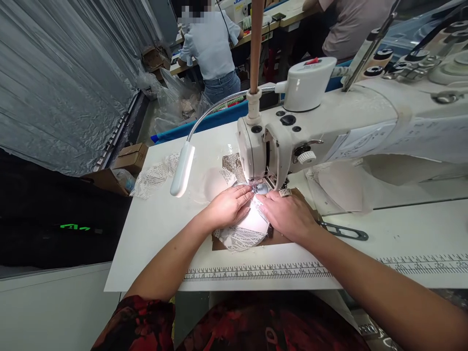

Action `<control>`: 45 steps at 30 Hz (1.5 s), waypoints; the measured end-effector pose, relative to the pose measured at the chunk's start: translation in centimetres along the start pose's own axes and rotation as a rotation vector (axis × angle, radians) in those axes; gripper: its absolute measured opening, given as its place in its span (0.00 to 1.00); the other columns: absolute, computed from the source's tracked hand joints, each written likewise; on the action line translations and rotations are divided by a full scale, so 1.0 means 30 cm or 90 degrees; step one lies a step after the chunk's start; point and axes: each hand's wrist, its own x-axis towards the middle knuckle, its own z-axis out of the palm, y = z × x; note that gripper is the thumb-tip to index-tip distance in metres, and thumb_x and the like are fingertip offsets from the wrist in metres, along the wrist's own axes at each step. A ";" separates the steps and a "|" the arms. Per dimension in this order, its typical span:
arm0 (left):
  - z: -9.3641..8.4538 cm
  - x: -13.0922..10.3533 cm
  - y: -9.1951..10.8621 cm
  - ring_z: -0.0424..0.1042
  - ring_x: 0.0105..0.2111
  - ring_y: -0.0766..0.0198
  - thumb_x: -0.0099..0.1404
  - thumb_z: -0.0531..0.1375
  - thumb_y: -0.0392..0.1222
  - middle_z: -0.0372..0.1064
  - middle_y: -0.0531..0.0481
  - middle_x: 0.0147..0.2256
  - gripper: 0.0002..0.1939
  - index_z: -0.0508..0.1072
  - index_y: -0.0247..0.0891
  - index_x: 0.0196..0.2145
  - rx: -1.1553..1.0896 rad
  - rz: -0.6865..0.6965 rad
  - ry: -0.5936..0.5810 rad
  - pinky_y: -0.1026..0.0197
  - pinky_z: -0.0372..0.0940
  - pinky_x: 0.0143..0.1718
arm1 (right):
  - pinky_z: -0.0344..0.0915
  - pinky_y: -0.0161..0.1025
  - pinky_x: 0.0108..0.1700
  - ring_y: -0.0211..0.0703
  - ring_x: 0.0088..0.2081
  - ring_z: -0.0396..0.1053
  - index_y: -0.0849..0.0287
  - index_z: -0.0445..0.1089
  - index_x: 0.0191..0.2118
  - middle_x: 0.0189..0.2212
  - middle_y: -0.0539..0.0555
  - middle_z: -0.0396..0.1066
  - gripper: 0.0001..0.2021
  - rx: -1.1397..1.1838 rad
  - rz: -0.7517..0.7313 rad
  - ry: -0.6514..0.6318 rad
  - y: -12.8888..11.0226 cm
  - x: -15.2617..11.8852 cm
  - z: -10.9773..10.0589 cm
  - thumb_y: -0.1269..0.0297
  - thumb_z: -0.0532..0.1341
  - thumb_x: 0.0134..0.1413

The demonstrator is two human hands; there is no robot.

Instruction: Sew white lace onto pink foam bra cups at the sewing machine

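Note:
A white sewing machine [263, 146] stands over the table, its needle area lit by a lamp. Under the presser foot lies a white fabric piece with lace [243, 236]. My left hand [230, 204] rests flat on its left side, fingers stretched toward the needle. On the right side of the fabric my right hand [287, 212] presses down close to the foot, its fingers partly spread; a ring shows on it. Neither hand is wrapped round anything. Brown board [288, 236] shows beneath the fabric.
A lamp head [183, 170] on a bent neck hangs left of the needle. Lace pieces [155, 178] lie at the table's left edge. Black thread snips [345, 230] lie right of my right hand. Two people sit beyond the table.

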 end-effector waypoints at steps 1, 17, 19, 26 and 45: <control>-0.011 0.000 0.000 0.66 0.55 0.51 0.69 0.50 0.41 0.67 0.34 0.53 0.20 0.68 0.26 0.52 0.008 0.001 -0.009 0.46 0.65 0.54 | 0.47 0.40 0.31 0.42 0.28 0.61 0.56 0.73 0.44 0.30 0.53 0.71 0.14 0.008 0.000 0.001 0.002 -0.001 -0.003 0.67 0.52 0.60; -0.018 -0.026 0.065 0.66 0.45 0.52 0.68 0.52 0.48 0.68 0.37 0.42 0.19 0.68 0.31 0.48 -0.069 -0.014 -0.010 0.47 0.62 0.48 | 0.57 0.38 0.35 0.42 0.31 0.67 0.61 0.75 0.44 0.32 0.56 0.74 0.18 0.154 -0.017 0.045 0.036 -0.026 -0.016 0.74 0.49 0.57; -0.014 -0.028 0.060 0.66 0.45 0.52 0.68 0.52 0.47 0.68 0.38 0.42 0.18 0.68 0.32 0.48 -0.074 -0.009 -0.002 0.48 0.62 0.48 | 0.57 0.38 0.35 0.42 0.32 0.67 0.61 0.75 0.44 0.31 0.55 0.73 0.18 0.150 -0.039 0.057 0.037 -0.028 -0.011 0.75 0.49 0.57; -0.005 -0.030 0.044 0.66 0.44 0.53 0.68 0.52 0.47 0.67 0.38 0.41 0.18 0.68 0.31 0.48 -0.079 0.005 0.014 0.48 0.63 0.47 | 0.50 0.38 0.30 0.39 0.26 0.57 0.60 0.75 0.44 0.30 0.54 0.70 0.18 0.077 -0.095 0.029 0.026 -0.032 -0.007 0.76 0.51 0.56; -0.004 -0.019 0.024 0.65 0.43 0.54 0.68 0.52 0.46 0.68 0.39 0.41 0.17 0.69 0.32 0.48 -0.085 -0.022 0.030 0.50 0.64 0.47 | 0.44 0.39 0.28 0.39 0.25 0.50 0.60 0.75 0.43 0.29 0.53 0.67 0.19 0.028 -0.049 0.007 0.006 -0.014 -0.003 0.78 0.51 0.53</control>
